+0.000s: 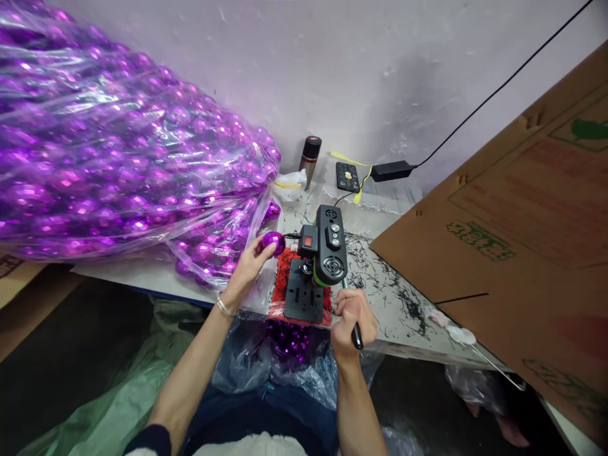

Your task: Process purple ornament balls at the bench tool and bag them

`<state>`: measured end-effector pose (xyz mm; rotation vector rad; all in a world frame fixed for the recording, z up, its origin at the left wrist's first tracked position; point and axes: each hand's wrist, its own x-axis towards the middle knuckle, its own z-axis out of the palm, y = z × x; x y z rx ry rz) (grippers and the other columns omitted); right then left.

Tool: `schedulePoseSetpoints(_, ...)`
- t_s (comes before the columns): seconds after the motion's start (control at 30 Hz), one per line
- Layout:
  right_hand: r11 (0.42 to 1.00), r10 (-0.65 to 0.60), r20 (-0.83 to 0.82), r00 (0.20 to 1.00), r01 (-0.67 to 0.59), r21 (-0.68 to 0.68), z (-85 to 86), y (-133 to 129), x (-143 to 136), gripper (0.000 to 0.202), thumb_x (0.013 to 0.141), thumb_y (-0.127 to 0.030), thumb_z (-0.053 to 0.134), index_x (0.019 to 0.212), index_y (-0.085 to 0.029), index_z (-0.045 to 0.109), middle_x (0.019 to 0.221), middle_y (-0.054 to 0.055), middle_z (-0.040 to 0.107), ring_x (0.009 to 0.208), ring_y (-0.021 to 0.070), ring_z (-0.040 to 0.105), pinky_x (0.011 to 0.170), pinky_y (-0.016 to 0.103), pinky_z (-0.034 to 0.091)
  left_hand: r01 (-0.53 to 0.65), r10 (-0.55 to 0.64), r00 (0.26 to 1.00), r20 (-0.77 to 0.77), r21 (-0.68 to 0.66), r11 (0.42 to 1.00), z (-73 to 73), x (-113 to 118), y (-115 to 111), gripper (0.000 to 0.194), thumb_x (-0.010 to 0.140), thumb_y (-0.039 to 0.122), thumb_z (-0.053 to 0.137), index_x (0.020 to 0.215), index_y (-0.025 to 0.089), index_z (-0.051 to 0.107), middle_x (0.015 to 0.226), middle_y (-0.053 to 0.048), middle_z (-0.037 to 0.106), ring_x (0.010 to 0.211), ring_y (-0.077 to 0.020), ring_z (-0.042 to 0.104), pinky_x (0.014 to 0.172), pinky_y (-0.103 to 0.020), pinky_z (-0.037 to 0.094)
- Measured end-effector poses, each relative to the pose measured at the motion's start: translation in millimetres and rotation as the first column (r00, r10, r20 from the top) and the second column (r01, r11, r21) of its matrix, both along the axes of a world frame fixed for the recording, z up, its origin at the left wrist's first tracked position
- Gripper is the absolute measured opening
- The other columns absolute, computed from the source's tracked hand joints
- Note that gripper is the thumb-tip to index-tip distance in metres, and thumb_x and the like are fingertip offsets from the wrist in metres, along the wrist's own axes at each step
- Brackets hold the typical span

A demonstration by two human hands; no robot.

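Note:
Between the fingers and thumb of my left hand is a shiny purple bauble, held close to the left side of a small black machine. The machine has a red switch, round vents and silver buttons, and a slotted black base plate on a red mat. My right hand is wrapped round a dark lever handle at the machine's right. Whether the bauble touches the machine I cannot tell.
A big clear bag of purple baubles fills the left. Black scraps litter the table right of the machine. A cardboard box leans at right. Behind stand a dark bottle, a phone and a power adapter.

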<state>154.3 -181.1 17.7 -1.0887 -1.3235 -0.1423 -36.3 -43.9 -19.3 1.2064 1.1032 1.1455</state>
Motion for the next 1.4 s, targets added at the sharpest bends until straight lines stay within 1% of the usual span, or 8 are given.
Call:
schedulePoseSetpoints(0.07,1.000,-0.011,-0.030,0.999,0.010,-0.022,8.1,0.0,-1.0,0.043,0.111,-0.018,0.045,0.068,-0.024,0.049,0.066,-0.003,0.055,0.062,0.0127,0.058,0.058,0.031,0.040,0.052,-0.022,0.976,0.217,-0.130,0.990,-14.2,5.0,-34.6,0.070,0.081,0.063,0.089,0.133,0.018,0.075,0.132,-0.014,0.080,0.124,-0.0306,0.076,0.114,-0.046,0.058)
schedulePoseSetpoints(0.17,0.998,-0.024,-0.059,0.998,0.020,-0.064,16.7,0.2,-1.4,0.044,0.112,-0.022,0.046,0.068,-0.025,0.048,0.065,-0.003,0.055,0.062,0.0131,0.057,0.060,0.032,0.042,0.097,-0.011,0.950,0.312,-0.262,0.960,-38.9,20.9,-73.8,0.073,0.079,0.061,0.092,0.136,0.020,0.071,0.129,-0.013,0.081,0.123,-0.0310,0.077,0.111,-0.046,0.061)
schedulePoseSetpoints(0.33,0.995,-0.029,-0.038,0.999,0.025,-0.096,16.7,-0.7,-0.9,0.044,0.112,-0.025,0.044,0.069,-0.025,0.050,0.066,-0.002,0.057,0.062,0.0134,0.057,0.060,0.032,0.043,0.045,-0.029,0.991,0.130,-0.117,0.992,-70.4,46.6,-92.2,0.068,0.088,0.057,0.084,0.143,0.022,0.064,0.145,-0.014,0.075,0.139,-0.0315,0.069,0.122,-0.047,0.053)
schedulePoseSetpoints(0.53,0.998,-0.022,0.000,1.000,0.022,-0.064,10.8,-3.5,-0.6,0.039,0.111,-0.019,0.044,0.073,-0.025,0.052,0.068,-0.002,0.058,0.063,0.0129,0.058,0.060,0.031,0.043,-0.035,0.063,0.978,-0.200,0.141,0.989,-94.5,59.8,-87.7,0.059,0.090,0.048,0.085,0.139,0.023,0.065,0.135,-0.014,0.075,0.130,-0.0322,0.071,0.118,-0.052,0.054)
schedulePoseSetpoints(0.67,0.998,-0.022,0.020,1.000,0.023,-0.054,10.2,-3.9,-0.4,0.038,0.111,-0.017,0.044,0.074,-0.025,0.050,0.070,-0.003,0.058,0.064,0.0123,0.058,0.061,0.030,0.043,0.047,0.090,0.907,-0.411,0.311,0.949,-102.4,58.4,-83.9,0.059,0.094,0.047,0.083,0.144,0.024,0.063,0.138,-0.014,0.074,0.132,-0.0337,0.070,0.115,-0.053,0.056)
schedulePoseSetpoints(0.9,0.998,-0.018,0.028,0.999,0.019,-0.055,3.3,-6.0,0.0,0.037,0.110,-0.018,0.045,0.074,-0.024,0.050,0.073,-0.002,0.060,0.065,0.0123,0.058,0.062,0.029,0.043,0.290,0.124,0.806,-0.579,0.568,0.771,-110.8,49.8,-84.7,0.061,0.103,0.042,0.073,0.158,0.023,0.053,0.145,-0.017,0.072,0.138,-0.0343,0.068,0.124,-0.057,0.049)
schedulePoseSetpoints(1.23,0.993,-0.063,0.043,0.997,0.067,-0.096,-3.8,-10.1,0.8,0.040,0.110,-0.024,0.044,0.071,-0.024,0.052,0.072,0.000,0.060,0.064,0.0136,0.058,0.062,0.031,0.044,0.296,-0.058,0.857,-0.513,0.395,0.870,-107.8,55.1,-79.6,0.064,0.097,0.047,0.080,0.153,0.026,0.059,0.146,-0.014,0.073,0.142,-0.0364,0.067,0.129,-0.059,0.047)
schedulePoseSetpoints(1.4,0.997,-0.057,0.035,0.998,0.059,-0.055,-21.1,-8.0,0.6,0.037,0.110,-0.023,0.044,0.074,-0.024,0.053,0.074,-0.001,0.060,0.066,0.0136,0.058,0.064,0.032,0.045,0.285,-0.072,0.875,-0.478,0.390,0.875,-107.1,55.0,-80.0,0.059,0.097,0.046,0.079,0.150,0.025,0.061,0.146,-0.015,0.074,0.141,-0.0357,0.068,0.129,-0.059,0.047)
